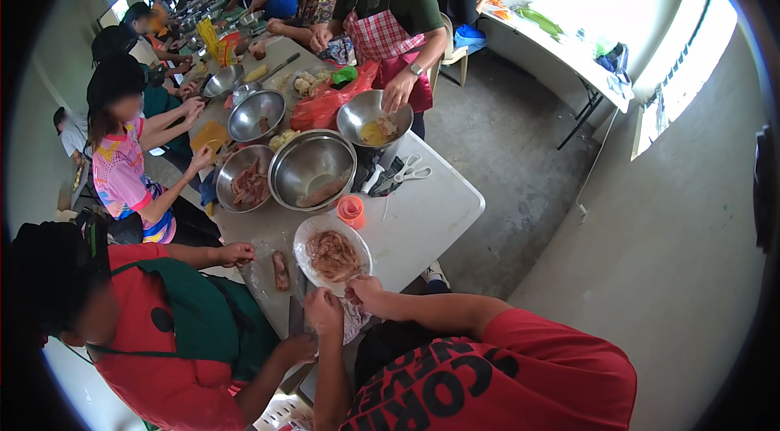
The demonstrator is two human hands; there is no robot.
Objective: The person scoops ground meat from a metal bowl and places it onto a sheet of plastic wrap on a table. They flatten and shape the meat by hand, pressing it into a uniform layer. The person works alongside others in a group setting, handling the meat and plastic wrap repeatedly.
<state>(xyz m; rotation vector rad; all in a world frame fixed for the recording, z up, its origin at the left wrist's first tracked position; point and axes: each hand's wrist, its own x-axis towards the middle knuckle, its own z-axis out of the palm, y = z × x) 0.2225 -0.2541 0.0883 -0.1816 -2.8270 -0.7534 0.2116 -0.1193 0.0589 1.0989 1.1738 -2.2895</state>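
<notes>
My left hand (pixel 324 313) and my right hand (pixel 363 290) are close together at the near rim of a white plate (pixel 302 246). Both have their fingers closed in a pinch; whatever is between them is too small to make out. Pinkish ground or shredded meat (pixel 334 256) lies on the plate. Left of it, a sausage-shaped meat roll (pixel 280 271) rests on clear plastic film. Just beyond the plate stands an orange plastic cup (pixel 351 211). A crumpled patterned cloth (pixel 354 319) lies below my hands.
Steel bowls crowd the table (pixel 431 207), including a large bowl (pixel 313 171) and a bowl of meat (pixel 249 179). White-handled scissors (pixel 413 169) lie right of them. A co-worker in a green apron (pixel 191 309) stands close on my left; a person in a checked apron (pixel 386 34) reaches into another bowl.
</notes>
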